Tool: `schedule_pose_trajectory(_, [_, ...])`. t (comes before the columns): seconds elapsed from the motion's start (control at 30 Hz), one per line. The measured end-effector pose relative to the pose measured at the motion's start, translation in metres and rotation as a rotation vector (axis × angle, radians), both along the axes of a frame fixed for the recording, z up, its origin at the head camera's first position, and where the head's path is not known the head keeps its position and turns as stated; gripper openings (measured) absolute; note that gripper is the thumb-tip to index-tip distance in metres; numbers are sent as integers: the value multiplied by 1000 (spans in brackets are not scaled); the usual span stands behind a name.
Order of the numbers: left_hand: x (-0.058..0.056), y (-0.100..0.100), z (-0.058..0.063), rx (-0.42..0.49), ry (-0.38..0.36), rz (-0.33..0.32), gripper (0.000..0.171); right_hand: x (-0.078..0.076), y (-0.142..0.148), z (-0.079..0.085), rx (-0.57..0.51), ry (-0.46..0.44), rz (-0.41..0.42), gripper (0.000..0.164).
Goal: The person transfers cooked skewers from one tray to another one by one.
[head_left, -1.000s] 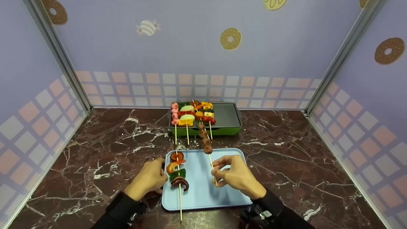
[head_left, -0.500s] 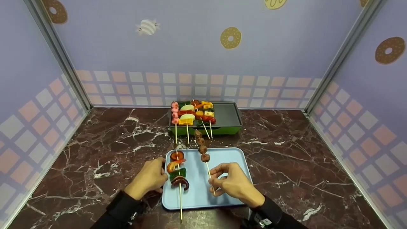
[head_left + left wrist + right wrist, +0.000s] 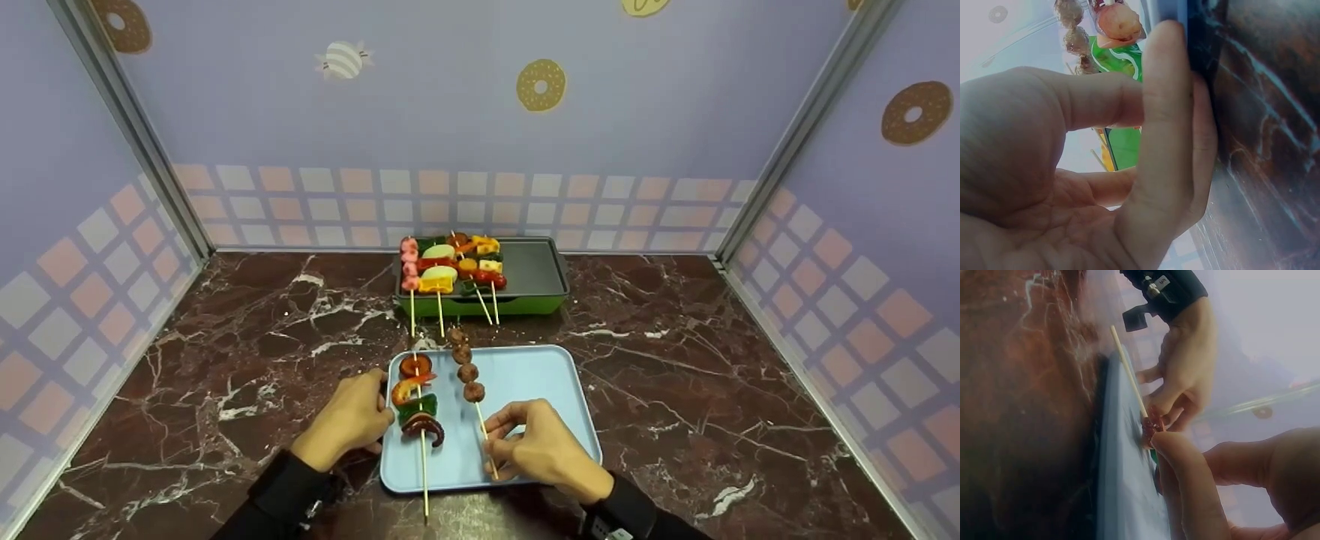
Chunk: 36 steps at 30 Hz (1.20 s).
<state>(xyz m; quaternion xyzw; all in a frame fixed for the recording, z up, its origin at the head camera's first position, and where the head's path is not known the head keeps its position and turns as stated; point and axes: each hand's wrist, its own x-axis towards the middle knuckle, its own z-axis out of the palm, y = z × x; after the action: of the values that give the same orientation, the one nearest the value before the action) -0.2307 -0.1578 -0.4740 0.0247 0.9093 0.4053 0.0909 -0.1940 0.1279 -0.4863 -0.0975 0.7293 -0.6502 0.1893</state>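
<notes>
My right hand [image 3: 544, 450] pinches the bare lower stick of a meatball skewer [image 3: 467, 373] between thumb and fingers. The skewer slants over the middle of a light blue tray [image 3: 532, 375], its tip by the far rim. Along the tray's left side lies a seafood skewer [image 3: 417, 407] with shrimp, green pepper and a curled octopus tentacle, its stick sticking out past the near rim. At the left rim my left hand [image 3: 351, 412] grips the tray, thumb over the edge. The left wrist view shows that hand's fingers [image 3: 1165, 112] along the rim, with the meatballs [image 3: 1075, 39] beyond.
Behind the tray stands a green grill [image 3: 536, 270] with a dark grey top. Several skewers, pink balls [image 3: 409, 264] and vegetables [image 3: 439, 270] among them, fill its left part, sticks overhanging the front. Patterned walls [image 3: 465, 127] enclose the marbled counter [image 3: 675, 375] at back and sides.
My right hand has drawn the meatball skewer toward me and a little left, away from the grill and over the tray. The left hand has stayed at the tray's left rim.
</notes>
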Motion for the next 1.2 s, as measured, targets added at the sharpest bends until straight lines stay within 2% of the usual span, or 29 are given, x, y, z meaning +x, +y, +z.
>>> schedule_pose_trajectory(0.3, [-1, 0, 0, 0, -17, 5, 64, 7, -5, -4, -37, -53, 9, 25])
schedule_pose_trajectory(0.57, [0, 0, 0, -1, -9, -6, 66, 10, -9, -6, -17, -30, 40, 23])
schedule_pose_trajectory(0.93, [-1, -1, 1, -6, -5, -9, 63, 14, -15, -9, -35, -71, 32, 22])
schedule_pose_trajectory(1.2, [-2, 1, 0, 2, -34, 5, 65, 17, -22, -13, -79, -106, 31, 22])
